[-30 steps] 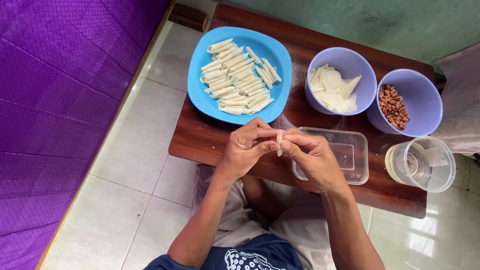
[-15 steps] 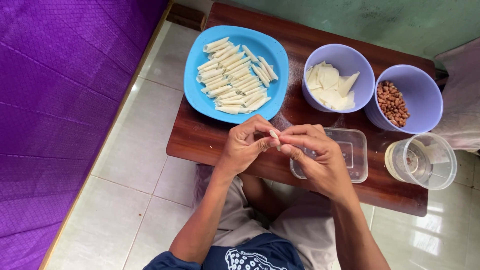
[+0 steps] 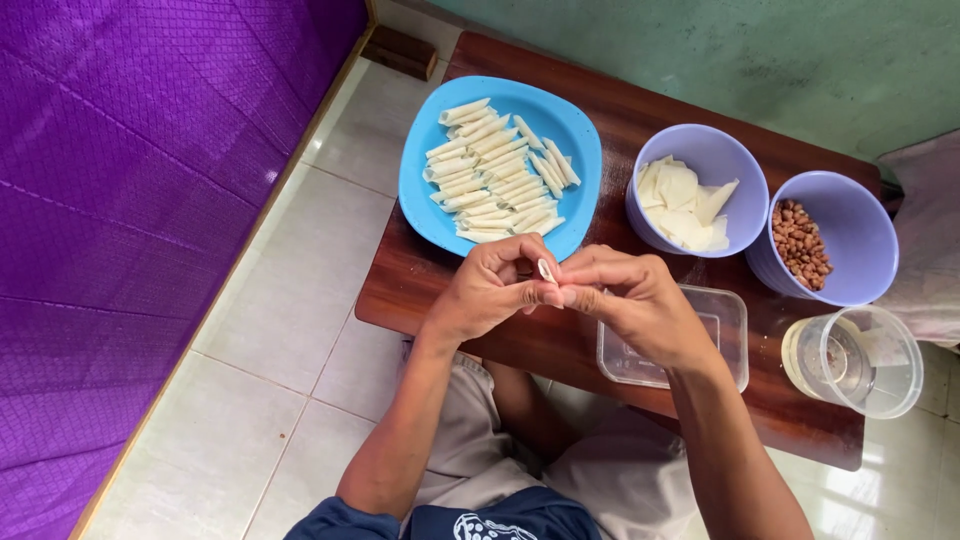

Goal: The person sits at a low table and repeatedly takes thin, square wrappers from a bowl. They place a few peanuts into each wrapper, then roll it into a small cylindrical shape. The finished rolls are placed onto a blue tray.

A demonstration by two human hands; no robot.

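My left hand (image 3: 485,290) and my right hand (image 3: 630,300) meet over the front edge of a low dark wooden table (image 3: 610,120). Between their fingertips they pinch one small pale dough roll (image 3: 546,271), held upright. Just beyond the hands lies a blue plate (image 3: 420,180) with several finished pale rolls (image 3: 495,170) laid in rows. A lilac bowl (image 3: 740,170) holds flat pale dough wrappers (image 3: 680,195). A second lilac bowl (image 3: 865,230) holds brown peanuts (image 3: 797,243).
A clear square plastic container (image 3: 725,325) sits under my right wrist. A clear round cup of liquid (image 3: 855,360) stands at the table's right front. A purple cloth (image 3: 130,200) covers the left. White floor tiles (image 3: 270,400) and a green wall (image 3: 720,50) surround the table.
The view has shifted slightly; my two hands stay together on the roll, fingers working it a little. Nothing on the table has moved.
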